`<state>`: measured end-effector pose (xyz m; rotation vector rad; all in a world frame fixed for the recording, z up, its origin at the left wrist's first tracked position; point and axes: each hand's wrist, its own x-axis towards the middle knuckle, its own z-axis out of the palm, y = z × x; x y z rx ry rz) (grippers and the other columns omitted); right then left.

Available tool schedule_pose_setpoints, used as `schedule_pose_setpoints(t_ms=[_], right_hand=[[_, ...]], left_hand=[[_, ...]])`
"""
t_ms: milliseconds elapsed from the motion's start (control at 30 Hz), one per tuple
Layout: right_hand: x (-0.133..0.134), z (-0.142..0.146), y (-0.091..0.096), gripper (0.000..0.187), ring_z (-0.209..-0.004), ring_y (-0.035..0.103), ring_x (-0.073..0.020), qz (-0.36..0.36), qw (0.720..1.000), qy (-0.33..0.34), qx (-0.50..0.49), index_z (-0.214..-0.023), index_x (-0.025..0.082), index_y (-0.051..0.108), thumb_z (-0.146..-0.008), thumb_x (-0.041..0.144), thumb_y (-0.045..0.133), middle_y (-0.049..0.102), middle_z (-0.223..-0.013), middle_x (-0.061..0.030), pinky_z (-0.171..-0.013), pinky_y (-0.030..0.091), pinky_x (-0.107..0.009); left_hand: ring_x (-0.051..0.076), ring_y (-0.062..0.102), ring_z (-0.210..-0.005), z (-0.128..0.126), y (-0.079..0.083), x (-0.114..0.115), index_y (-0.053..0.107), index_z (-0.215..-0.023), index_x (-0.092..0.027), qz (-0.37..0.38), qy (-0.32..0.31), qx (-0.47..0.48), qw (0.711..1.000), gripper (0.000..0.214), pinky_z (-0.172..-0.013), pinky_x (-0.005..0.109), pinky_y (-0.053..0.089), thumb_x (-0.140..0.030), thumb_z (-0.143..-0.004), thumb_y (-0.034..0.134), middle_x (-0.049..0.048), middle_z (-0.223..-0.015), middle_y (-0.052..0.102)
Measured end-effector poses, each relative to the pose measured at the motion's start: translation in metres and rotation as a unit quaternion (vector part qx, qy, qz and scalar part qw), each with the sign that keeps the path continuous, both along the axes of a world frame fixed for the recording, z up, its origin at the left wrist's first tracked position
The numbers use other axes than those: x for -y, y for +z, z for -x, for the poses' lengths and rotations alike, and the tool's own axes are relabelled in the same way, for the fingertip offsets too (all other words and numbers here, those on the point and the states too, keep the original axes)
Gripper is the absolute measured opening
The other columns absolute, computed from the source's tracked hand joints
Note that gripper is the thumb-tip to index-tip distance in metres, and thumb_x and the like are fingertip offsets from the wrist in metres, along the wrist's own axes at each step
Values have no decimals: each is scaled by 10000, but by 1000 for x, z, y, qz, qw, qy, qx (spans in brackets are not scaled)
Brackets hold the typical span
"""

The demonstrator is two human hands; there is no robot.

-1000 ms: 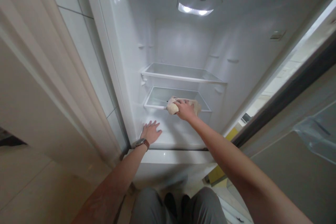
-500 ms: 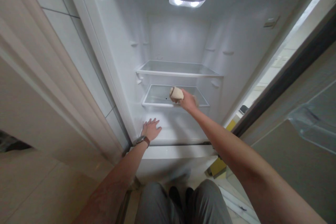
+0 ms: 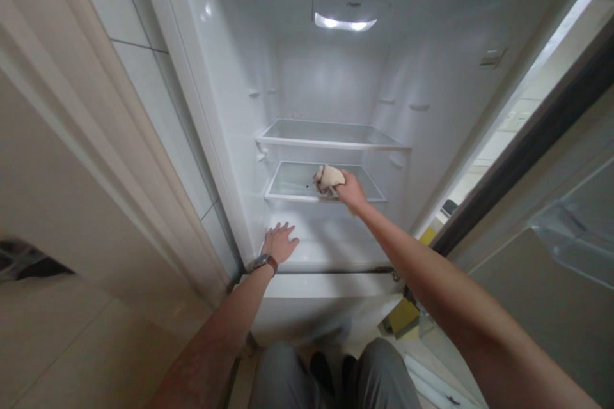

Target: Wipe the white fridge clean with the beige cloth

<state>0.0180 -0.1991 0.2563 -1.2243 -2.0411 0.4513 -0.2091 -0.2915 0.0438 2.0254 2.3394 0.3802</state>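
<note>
My right hand [image 3: 352, 192] grips a bunched cream cloth [image 3: 329, 179] over the front right part of the lower glass shelf [image 3: 290, 180]. Whether the cloth touches the glass, I cannot tell. A small dark speck lies on that shelf, left of the cloth. My left hand [image 3: 281, 243], with a watch [image 3: 265, 261] at the wrist, rests palm down with fingers spread on the white floor of the fridge [image 3: 316, 246], near its left wall.
The upper glass shelf [image 3: 330, 132] sits above the lower one, its white front rim jutting out. Overhead is a lit lamp [image 3: 345, 20]. The open fridge door [image 3: 537, 281] stands on the right. A tiled wall [image 3: 144, 89] runs along the left. My knees are below.
The cloth in my right hand has shifted slightly and bunched differently, showing more loose folds. My left hand stays in place. The whole view has tilted slightly upward.
</note>
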Motion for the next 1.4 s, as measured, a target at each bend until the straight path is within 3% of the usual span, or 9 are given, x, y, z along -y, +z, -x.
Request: schedule_pose_setpoints(t_ms=[133,233,367,500,900,1033,1167,1267,1400], right_hand=[[41,-9,11,384,-1031,681,-232,47,967,-6,-252,-1123,172,709,-805,285,525,764,-1141,-74,-950,544,-342],[85,-16,14,429,-941,715,-229,262,885,-6,-385,-1193,161,678,-812,310,549,770,-1110,-86,-897,580,-348],[130,-23,11,432,-859,751,-257,510,749,19,-422,-1212,102,672,-880,310,488,779,-956,-132,-868,603,-401],[147,-32,2,439,-850,766,-273,579,695,34,-425,-1194,96,678,-947,339,409,777,-879,-134,-887,604,-441],[171,-49,-10,425,-866,764,-278,594,695,54,-402,-1181,114,671,-942,382,443,771,-879,-129,-888,607,-457],[163,-61,-1,402,-862,762,-261,455,760,-38,-462,-1211,150,657,-889,362,544,776,-904,-103,-841,623,-405],[142,-82,5,455,-956,749,-248,204,837,-133,-490,-1208,187,660,-787,358,661,778,-1056,-79,-861,617,-365],[127,-101,5,473,-1112,706,-248,32,894,-128,-428,-1180,189,676,-761,406,699,749,-1198,-84,-952,580,-362],[121,-118,-4,465,-1046,717,-252,38,913,-149,-378,-1148,200,690,-751,442,698,761,-1135,-71,-881,595,-359]], left_hand=[[302,323,-1548,-2,2,1,550,-1506,-300,-1,2,-6,1000,562,-1262,543,252,-465,-970,508,35,-1649,433],[321,336,-1539,-4,8,3,557,-1498,-295,4,-3,-7,1000,541,-1248,567,259,-433,-978,501,56,-1642,442],[332,343,-1535,-6,18,9,558,-1495,-273,12,-11,-6,1000,530,-1240,558,276,-397,-982,509,86,-1629,455],[334,341,-1535,-8,22,11,544,-1499,-267,13,-5,-8,1000,533,-1247,564,262,-416,-988,507,90,-1633,446],[320,318,-1547,-7,12,6,553,-1494,-290,6,3,6,1000,540,-1258,560,232,-430,-973,520,76,-1644,433],[318,317,-1547,-4,10,3,551,-1506,-282,4,-4,7,1000,566,-1263,551,233,-449,-966,508,67,-1643,437],[319,325,-1543,-3,7,1,567,-1496,-288,0,-5,6,1000,565,-1262,542,237,-463,-962,505,58,-1633,455],[312,328,-1542,-2,5,0,566,-1497,-290,-4,-6,5,1000,562,-1261,534,243,-450,-962,500,50,-1633,457],[314,326,-1541,-2,5,1,558,-1505,-285,-6,-6,7,1000,571,-1261,542,240,-440,-958,496,45,-1639,449]])
